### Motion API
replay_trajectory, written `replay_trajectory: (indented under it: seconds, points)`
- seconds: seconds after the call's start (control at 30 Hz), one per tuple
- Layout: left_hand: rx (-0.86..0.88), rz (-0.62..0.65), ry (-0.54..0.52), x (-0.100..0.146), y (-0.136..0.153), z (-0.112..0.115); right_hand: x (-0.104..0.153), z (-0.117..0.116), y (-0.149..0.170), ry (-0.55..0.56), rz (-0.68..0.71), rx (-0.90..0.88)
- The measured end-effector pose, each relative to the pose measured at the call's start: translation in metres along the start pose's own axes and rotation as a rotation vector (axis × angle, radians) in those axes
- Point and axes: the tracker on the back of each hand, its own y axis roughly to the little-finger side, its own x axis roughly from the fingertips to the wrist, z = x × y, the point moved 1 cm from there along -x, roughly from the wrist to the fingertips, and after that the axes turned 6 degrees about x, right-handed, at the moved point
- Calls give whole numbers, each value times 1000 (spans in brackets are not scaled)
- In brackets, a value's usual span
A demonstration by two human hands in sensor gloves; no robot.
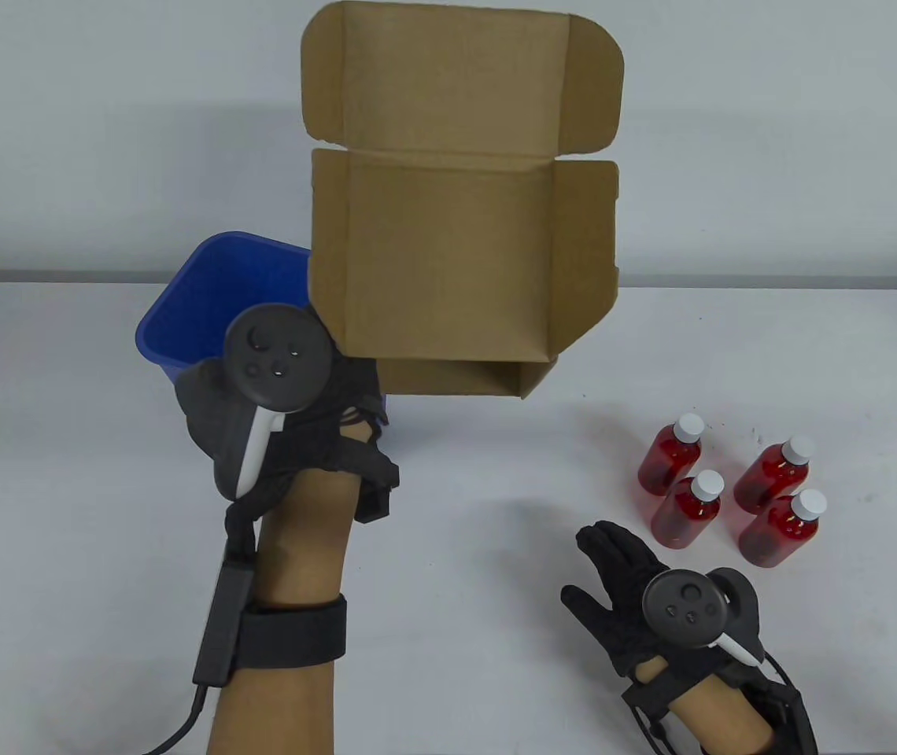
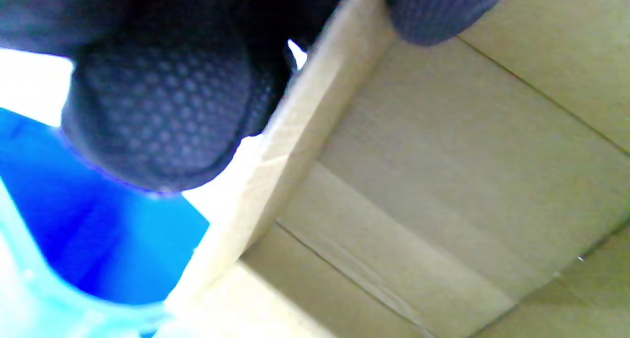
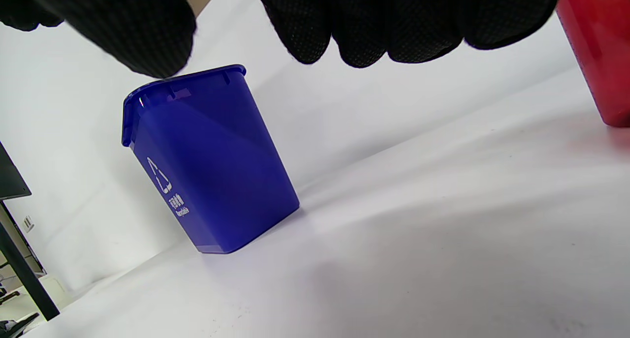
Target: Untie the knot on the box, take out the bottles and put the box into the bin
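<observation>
My left hand (image 1: pixel 338 385) grips the lower left corner of the open, empty cardboard box (image 1: pixel 456 259) and holds it up in the air, lid flap raised. In the left wrist view gloved fingers (image 2: pixel 157 111) pinch the box wall (image 2: pixel 290 146) above the blue bin (image 2: pixel 103 239). The blue bin (image 1: pixel 220 299) stands on the table just left of and behind the box, also seen as a blue bin (image 3: pixel 206 166) with a white recycling mark. Several red bottles (image 1: pixel 732 491) with white caps stand at the right. My right hand (image 1: pixel 614 562) rests flat on the table beside them, holding nothing.
The white table (image 1: pixel 63 511) runs to a back edge against a pale wall. One red bottle (image 3: pixel 598 52) stands close to my right hand's fingers (image 3: pixel 374 23). No string shows in any view.
</observation>
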Motion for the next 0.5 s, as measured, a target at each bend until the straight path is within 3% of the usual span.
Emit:
replay_trajectory:
  seconds: [0.37, 0.5]
  points:
    - [-45, -168, -99, -37, 33, -38, -1, -2, -3, -18, 16, 4]
    - [-57, -199, -184, -43, 40, -49, 0, -3, -6, -24, 26, 8]
